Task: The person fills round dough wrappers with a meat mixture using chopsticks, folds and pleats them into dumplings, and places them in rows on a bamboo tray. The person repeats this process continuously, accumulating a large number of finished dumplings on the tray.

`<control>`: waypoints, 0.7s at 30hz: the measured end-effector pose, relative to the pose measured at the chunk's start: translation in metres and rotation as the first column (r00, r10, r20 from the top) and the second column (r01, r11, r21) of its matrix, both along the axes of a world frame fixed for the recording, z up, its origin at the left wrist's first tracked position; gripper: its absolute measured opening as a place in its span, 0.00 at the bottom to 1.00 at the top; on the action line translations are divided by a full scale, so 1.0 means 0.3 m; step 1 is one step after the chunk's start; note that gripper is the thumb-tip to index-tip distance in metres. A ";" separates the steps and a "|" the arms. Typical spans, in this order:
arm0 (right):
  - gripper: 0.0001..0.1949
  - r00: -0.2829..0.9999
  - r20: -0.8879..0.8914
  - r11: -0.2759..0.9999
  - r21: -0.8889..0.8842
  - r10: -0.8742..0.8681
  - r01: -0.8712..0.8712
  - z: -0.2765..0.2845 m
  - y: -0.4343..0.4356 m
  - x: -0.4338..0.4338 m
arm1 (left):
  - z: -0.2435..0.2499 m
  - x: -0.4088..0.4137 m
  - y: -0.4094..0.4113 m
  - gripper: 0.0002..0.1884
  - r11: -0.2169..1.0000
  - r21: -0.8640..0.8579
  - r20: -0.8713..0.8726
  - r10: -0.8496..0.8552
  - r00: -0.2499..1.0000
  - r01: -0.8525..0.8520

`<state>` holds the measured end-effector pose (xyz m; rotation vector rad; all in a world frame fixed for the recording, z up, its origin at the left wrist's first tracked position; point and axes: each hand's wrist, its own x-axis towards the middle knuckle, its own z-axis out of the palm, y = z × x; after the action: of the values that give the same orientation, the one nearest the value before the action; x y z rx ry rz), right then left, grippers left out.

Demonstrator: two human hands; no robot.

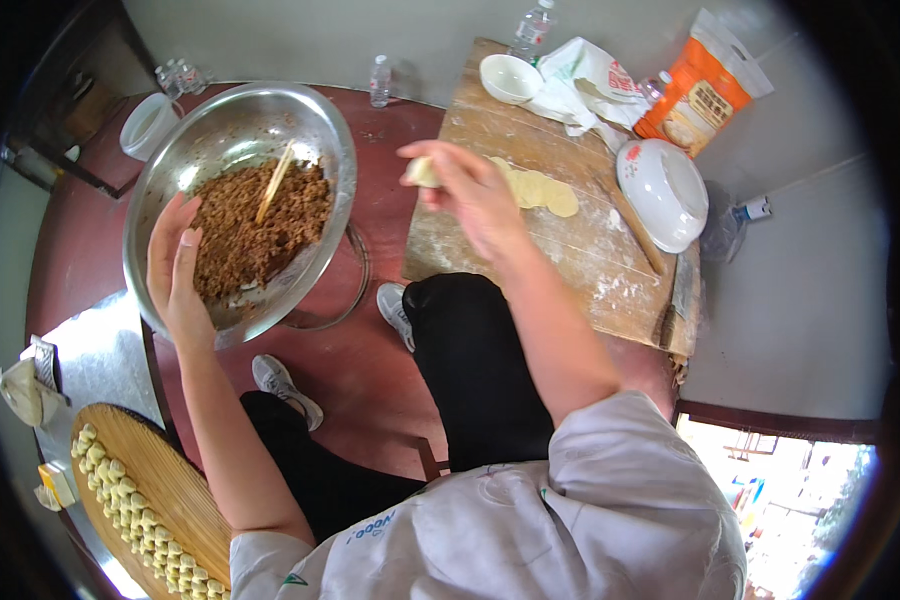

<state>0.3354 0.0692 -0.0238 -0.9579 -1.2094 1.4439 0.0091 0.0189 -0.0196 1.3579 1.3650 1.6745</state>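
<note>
My right hand (476,191) pinches a small folded dumpling (422,172) between thumb and fingers, above the gap between the bowl and the floured wooden board (592,289). My left hand (176,274) hovers at the left side of a large stainless steel bowl (232,112), fingers apart, with nothing seen in it. Brown minced filling (232,232) covers the bowl's bottom, and a pair of wooden chopsticks (276,182) stands in it. Just beyond my right hand, several round dough wrappers (559,201) overlap in a row on the board, partly hidden by that hand.
At lower left, rows of dumplings (131,510) sit on a round wooden tray (184,480). Along the board's right side lie a rolling pin (637,229), an overturned white bowl (664,195) and a cleaver (685,289). A small white bowl (510,79) and plastic bag (589,79) occupy the back.
</note>
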 end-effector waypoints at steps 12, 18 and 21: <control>0.14 0.332 0.680 0.570 0.154 -0.654 0.807 -0.464 -0.109 1.029 | -0.054 -0.029 0.025 0.18 0.996 0.048 -0.289 0.081 0.954 -0.070; 0.12 -0.093 0.834 0.616 0.473 -0.545 0.630 -0.503 -0.040 1.087 | -0.054 -0.020 0.026 0.16 0.995 0.069 -0.316 0.090 0.944 -0.072; 0.10 -0.172 0.818 0.643 0.544 -0.548 0.539 -0.527 -0.039 1.096 | -0.059 -0.023 0.031 0.15 0.995 0.065 -0.343 0.098 0.934 -0.080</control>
<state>0.6643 0.0575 -0.1818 -2.2923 -1.2798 -0.2144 0.0022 0.0282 -0.0373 1.7051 1.6095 1.5870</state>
